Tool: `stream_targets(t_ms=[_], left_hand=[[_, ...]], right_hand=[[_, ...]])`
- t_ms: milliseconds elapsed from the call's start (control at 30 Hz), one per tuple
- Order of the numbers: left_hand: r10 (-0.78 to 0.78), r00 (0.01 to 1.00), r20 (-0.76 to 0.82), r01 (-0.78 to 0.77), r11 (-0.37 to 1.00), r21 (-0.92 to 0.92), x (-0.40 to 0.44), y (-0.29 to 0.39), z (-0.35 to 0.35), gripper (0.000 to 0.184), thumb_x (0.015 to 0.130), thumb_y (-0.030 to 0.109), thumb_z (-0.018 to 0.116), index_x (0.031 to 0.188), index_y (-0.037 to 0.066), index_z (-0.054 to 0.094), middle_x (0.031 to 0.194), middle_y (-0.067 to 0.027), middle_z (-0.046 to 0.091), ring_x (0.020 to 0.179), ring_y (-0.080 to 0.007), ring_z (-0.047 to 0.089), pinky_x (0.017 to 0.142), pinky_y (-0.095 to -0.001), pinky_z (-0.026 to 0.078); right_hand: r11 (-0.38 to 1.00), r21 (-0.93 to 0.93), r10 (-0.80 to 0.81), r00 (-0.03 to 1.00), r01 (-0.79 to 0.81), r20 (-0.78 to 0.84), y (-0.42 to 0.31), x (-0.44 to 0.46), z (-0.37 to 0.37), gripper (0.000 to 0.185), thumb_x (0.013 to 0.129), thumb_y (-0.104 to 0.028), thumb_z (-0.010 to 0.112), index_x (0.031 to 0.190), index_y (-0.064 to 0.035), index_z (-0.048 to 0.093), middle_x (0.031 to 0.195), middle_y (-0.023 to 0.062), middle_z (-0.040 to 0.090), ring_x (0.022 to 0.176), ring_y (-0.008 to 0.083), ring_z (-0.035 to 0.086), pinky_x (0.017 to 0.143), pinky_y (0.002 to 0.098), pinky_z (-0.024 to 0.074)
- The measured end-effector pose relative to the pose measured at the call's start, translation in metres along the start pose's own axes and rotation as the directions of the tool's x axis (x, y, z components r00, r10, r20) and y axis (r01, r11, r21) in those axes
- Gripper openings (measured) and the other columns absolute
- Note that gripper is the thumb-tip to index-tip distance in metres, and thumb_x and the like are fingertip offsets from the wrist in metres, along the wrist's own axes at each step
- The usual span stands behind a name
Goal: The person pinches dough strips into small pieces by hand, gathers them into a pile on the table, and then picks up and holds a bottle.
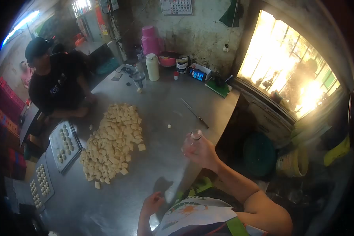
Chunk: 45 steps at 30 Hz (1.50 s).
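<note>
My right hand (202,154) is closed around a clear, round-ended vessel that looks like a drinking glass (196,135), raised near the table's right edge. Its contents cannot be made out. My left hand (152,203) is low over the near side of the metal table (133,208), fingers loosely bent and apart, with nothing visible in them. Beyond it lies a large heap of pale dough pieces (112,141). A long knife (195,114) lies past my right hand, and a small white piece (169,126) is left of the knife.
A tray of round dough balls (63,137) stands left of the heap; more dough balls sit on another tray (44,179). Across the table is a person in a dark cap (59,82). A white bottle (152,67), a pink jug (150,41) and a lit phone (197,74) line the back.
</note>
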State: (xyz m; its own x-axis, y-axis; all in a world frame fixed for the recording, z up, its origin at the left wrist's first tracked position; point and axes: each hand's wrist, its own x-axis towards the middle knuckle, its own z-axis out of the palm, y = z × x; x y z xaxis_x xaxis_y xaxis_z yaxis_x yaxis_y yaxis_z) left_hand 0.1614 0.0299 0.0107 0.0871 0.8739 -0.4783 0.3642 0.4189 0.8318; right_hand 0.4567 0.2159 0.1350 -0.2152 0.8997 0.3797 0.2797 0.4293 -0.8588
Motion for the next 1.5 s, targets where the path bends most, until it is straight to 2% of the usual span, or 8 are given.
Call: stream_targets(t_ms=[133,200,300,933,1000,1133,1433,1500], left_hand=[[0.047,0.999,0.013,-0.047,0.999,0.008,-0.007,-0.013,-0.002,0.047,0.088,0.025,0.073,0.129,0.004,0.062,0.094,-0.0071,0.072,0.084,-0.0152,0.068,0.077,-0.0293,0.053],[0.058,0.998,0.033,-0.06,0.997,0.042,-0.01,-0.013,-0.003,0.047,0.089,0.023,0.073,0.129,0.003,0.061,0.094,-0.0049,0.07,0.085,-0.0126,0.065,0.078,-0.0273,0.051],[0.086,0.995,0.057,-0.089,0.995,0.046,-0.013,-0.019,-0.006,0.047,0.089,0.021,0.074,0.13,0.003,0.061,0.094,-0.0032,0.068,0.085,-0.0103,0.062,0.078,-0.0258,0.05],[0.136,0.99,0.045,-0.138,0.99,0.039,-0.018,-0.024,-0.004,0.051,0.087,0.029,0.073,0.129,0.003,0.061,0.096,-0.0095,0.071,0.089,-0.0183,0.067,0.082,-0.0316,0.052],[0.139,0.99,0.035,-0.141,0.988,0.062,-0.018,-0.025,-0.002,0.051,0.087,0.029,0.073,0.129,0.003,0.061,0.096,-0.0094,0.071,0.089,-0.0183,0.067,0.082,-0.0317,0.052],[0.117,0.992,0.056,-0.119,0.992,0.048,-0.015,-0.024,0.0,0.051,0.087,0.029,0.073,0.13,0.003,0.061,0.097,-0.0095,0.072,0.09,-0.0191,0.068,0.083,-0.0321,0.052],[0.16,0.986,0.039,-0.165,0.958,0.236,-0.003,-0.023,-0.003,0.05,0.087,0.032,0.073,0.127,0.005,0.063,0.1,-0.0112,0.072,0.089,-0.0204,0.069,0.081,-0.0332,0.053],[0.222,0.971,0.084,-0.231,0.966,0.12,0.008,-0.033,-0.004,0.051,0.089,0.036,0.071,0.129,0.006,0.062,0.099,-0.0104,0.072,0.093,-0.0213,0.068,0.085,-0.033,0.052]], right_hand=[[0.998,-0.019,0.061,0.994,-0.06,0.089,-0.032,-0.018,0.004,0.055,0.077,-0.006,0.082,0.123,-0.0039,0.051,0.098,0.0034,0.065,0.089,0.0143,0.064,0.084,0.0321,0.0525],[0.929,-0.345,-0.105,0.99,0.132,0.095,-0.058,-0.026,0.006,0.061,0.074,-0.015,0.086,0.124,-0.0067,0.052,0.099,0.0044,0.067,0.094,0.0201,0.066,0.089,0.0354,0.0486],[0.975,-0.216,-0.037,0.994,0.059,0.103,-0.073,-0.034,0.01,0.064,0.073,-0.022,0.086,0.127,-0.006,0.054,0.105,0.0081,0.069,0.105,0.0265,0.065,0.098,0.0409,0.0435],[0.766,-0.384,-0.519,0.848,0.516,0.106,-0.144,-0.018,-0.015,0.069,0.063,-0.027,0.094,0.119,-0.0085,0.057,0.117,0.0112,0.068,0.107,0.0279,0.066,0.099,0.0464,0.0447],[0.771,-0.368,-0.515,0.849,0.519,0.118,-0.152,-0.017,-0.021,0.068,0.064,-0.012,0.085,0.123,-0.0111,0.053,0.124,0.0096,0.065,0.114,0.0279,0.063,0.104,0.051,0.0402],[0.74,-0.396,-0.546,0.829,0.544,0.119,-0.169,-0.013,-0.034,0.063,0.067,-0.01,0.083,0.122,-0.011,0.054,0.123,0.0103,0.065,0.113,0.0269,0.064,0.103,0.0514,0.0402],[0.478,-0.518,-0.781,0.613,0.71,0.12,-0.263,0.016,-0.066,0.046,0.076,-0.016,0.08,0.117,-0.0083,0.06,0.118,0.0092,0.067,0.108,0.025,0.065,0.099,0.0477,0.0407],[0.39,-0.559,-0.838,0.534,0.732,0.114,-0.286,0.024,-0.072,0.042,0.077,-0.018,0.08,0.114,-0.0085,0.063,0.114,0.0076,0.068,0.105,0.0247,0.066,0.098,0.0474,0.0413]])
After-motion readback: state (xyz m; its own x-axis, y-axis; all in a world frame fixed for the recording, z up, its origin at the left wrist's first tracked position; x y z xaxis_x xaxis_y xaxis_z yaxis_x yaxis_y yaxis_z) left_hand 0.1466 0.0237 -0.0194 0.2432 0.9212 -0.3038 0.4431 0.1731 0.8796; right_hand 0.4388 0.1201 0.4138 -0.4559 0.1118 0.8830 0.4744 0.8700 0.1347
